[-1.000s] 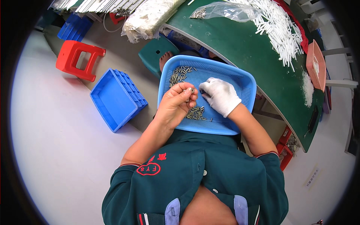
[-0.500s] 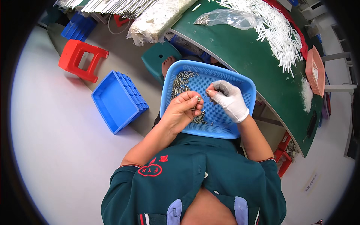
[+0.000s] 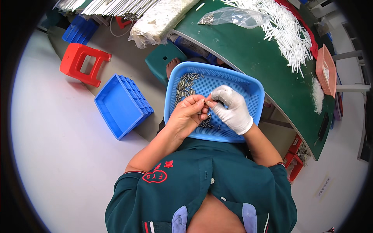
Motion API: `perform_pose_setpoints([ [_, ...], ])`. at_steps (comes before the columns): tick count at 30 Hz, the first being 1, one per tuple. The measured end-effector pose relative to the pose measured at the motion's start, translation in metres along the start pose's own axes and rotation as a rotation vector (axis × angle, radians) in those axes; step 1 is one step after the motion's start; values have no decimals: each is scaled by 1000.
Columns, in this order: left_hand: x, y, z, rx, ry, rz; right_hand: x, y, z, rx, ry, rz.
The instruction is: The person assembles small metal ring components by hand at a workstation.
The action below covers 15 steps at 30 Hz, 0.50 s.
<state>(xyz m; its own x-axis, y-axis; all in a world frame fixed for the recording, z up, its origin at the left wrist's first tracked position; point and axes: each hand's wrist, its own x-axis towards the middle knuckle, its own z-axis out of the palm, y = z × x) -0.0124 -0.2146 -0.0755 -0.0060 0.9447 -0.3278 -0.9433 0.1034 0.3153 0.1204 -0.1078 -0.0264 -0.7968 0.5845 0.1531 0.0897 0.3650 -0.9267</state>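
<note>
A blue plastic basket (image 3: 237,79) with a perforated floor rests on my lap. Small metal cylinders (image 3: 186,86) lie along its left side, and more show below my fingers. Over the basket, my bare left hand (image 3: 186,116) is closed, pinching a small hollow metal cylinder between thumb and forefinger; the fingers now mostly cover it. My right hand (image 3: 233,110), in a white glove with bare thumb and finger tips, is closed and meets the left hand's fingertips. Whatever its pinch holds is hidden.
To the right, a green table (image 3: 281,91) carries a heap of white sticks (image 3: 285,39), a clear plastic bag (image 3: 233,18) and a pink basket (image 3: 325,72). At left stand stacked blue crates (image 3: 120,106) and a red stool (image 3: 79,64). A teal stool (image 3: 163,64) is beyond my basket.
My right hand has moved left, and its fingertips now touch those of my left hand at the metal cylinder. The left hand has stayed almost in place.
</note>
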Motion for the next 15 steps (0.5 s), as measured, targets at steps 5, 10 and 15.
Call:
perform_pose_setpoints([
  [5, -1, 1, -2, 38, -14, -11, -1, 0, -1, -6, -27, 25],
  [10, -3, 3, 3, 115, 25, -5, -5, 3, 6, 25, 42, 115],
  [15, 2, 12, 5, 111, -24, -51, 7, 0, 2, -167, 39, -149],
])
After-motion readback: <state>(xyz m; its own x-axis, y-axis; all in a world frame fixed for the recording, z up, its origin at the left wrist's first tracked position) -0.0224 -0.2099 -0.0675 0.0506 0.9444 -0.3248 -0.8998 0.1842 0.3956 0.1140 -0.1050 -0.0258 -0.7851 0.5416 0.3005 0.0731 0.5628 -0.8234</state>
